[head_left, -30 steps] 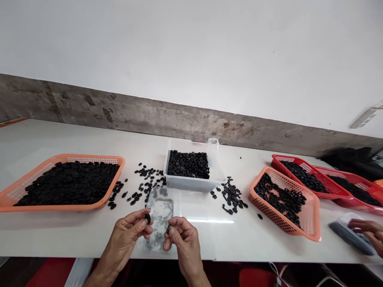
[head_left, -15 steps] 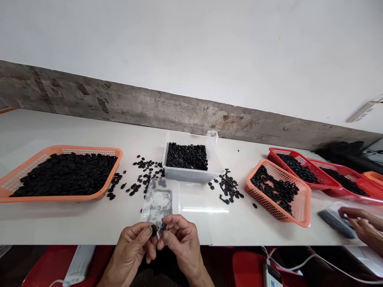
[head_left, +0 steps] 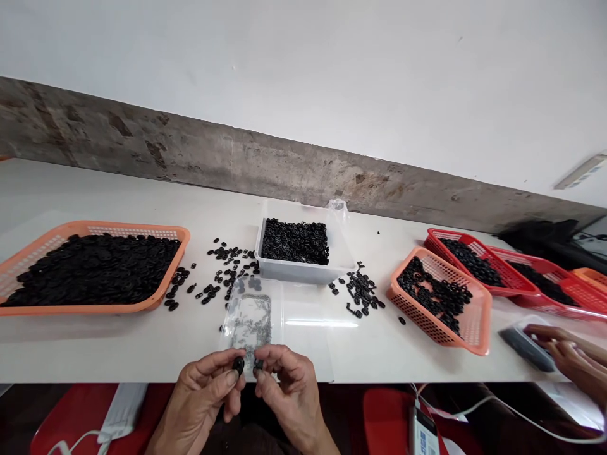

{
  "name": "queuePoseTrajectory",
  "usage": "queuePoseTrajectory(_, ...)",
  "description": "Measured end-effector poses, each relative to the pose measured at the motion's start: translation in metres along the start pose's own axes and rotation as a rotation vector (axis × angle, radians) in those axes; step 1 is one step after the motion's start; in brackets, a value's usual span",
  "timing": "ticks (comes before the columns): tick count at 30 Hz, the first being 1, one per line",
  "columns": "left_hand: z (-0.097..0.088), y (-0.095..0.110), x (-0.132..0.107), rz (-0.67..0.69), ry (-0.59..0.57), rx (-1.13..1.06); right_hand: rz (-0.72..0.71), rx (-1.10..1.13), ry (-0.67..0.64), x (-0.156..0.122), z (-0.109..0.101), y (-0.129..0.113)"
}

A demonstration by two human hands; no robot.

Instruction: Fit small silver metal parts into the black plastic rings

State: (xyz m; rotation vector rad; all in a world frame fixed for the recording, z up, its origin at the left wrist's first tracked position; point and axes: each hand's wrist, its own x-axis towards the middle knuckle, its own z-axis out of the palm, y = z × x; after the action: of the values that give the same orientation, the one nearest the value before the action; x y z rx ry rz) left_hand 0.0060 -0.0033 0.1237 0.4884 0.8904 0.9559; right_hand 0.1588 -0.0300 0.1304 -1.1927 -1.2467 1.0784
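Note:
My left hand (head_left: 203, 395) pinches a black oval plastic piece (head_left: 238, 364) between thumb and forefinger, its face partly showing. My right hand (head_left: 288, 392) grips a smaller black piece (head_left: 258, 364) by the fingertips; its shape is mostly hidden. A narrow gap separates the two pieces. Both hands are at the table's front edge, over the near end of a clear plastic tray (head_left: 279, 316) that holds many tiny silvery bits (head_left: 258, 328). Beyond it, a translucent white box (head_left: 303, 273) is heaped with small black parts (head_left: 294, 241).
An orange basket (head_left: 90, 309) of black ovals lies left. Loose black pieces (head_left: 363, 291) are scattered either side of the box. Rightward are a smaller orange basket (head_left: 477, 319) and red baskets (head_left: 436, 239). Another person's hands (head_left: 564, 354) are at a container (head_left: 526, 344), far right.
My hands have drawn slightly apart, widening the gap between the two pieces. The oval in my left hand now shows more of its face. The camera view has shifted a little.

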Motion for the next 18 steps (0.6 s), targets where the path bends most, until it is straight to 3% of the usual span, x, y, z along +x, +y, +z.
queuePoseTrajectory(8, 0.003, 0.0, 0.001, 0.028, 0.039, 0.031, -0.018, -0.059, -0.031, -0.002, 0.001, 0.002)
queuePoseTrajectory(18, -0.012, -0.009, 0.002, 0.08, -0.022, 0.027, 0.0, -0.065, -0.029, -0.006, 0.004, 0.008)
